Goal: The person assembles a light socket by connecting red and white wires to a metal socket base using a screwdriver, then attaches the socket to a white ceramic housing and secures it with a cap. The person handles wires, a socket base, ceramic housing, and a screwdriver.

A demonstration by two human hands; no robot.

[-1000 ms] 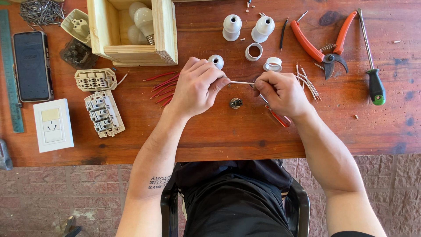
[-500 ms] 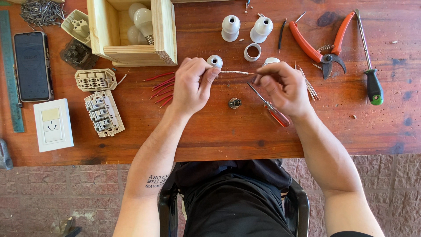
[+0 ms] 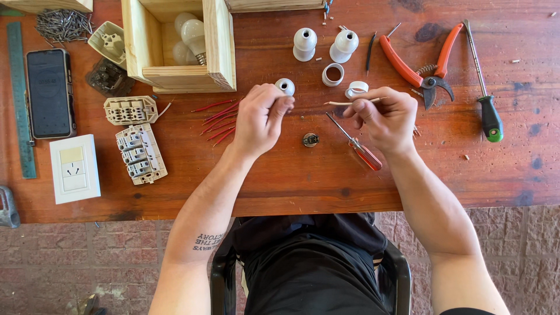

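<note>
My left hand (image 3: pixel 261 119) pinches a small round white porcelain socket piece (image 3: pixel 285 86) at its fingertips, just above the wooden table (image 3: pixel 280 181). My right hand (image 3: pixel 382 116) holds a thin pale wire (image 3: pixel 341 103) that sticks out to the left. A red-handled screwdriver (image 3: pixel 364 154) lies on the table, partly under the right hand. A small round metal part (image 3: pixel 310 139) sits between the two hands. Several short red wires (image 3: pixel 219 119) lie left of my left hand.
A wooden box (image 3: pixel 178 76) holds light bulbs (image 3: pixel 192 35). Two white sockets (image 3: pixel 304 44), a white ring (image 3: pixel 333 74), red cutters (image 3: pixel 423 64) and a green-handled screwdriver (image 3: pixel 489 119) lie at the back right. A phone (image 3: pixel 49 93), ruler (image 3: pixel 20 99), switch modules (image 3: pixel 140 153) and wall plate (image 3: pixel 74 169) lie left.
The hands were together on the wire; they have drawn apart. My left hand has reached to the white socket piece and gripped it, and my right hand has kept the wire.
</note>
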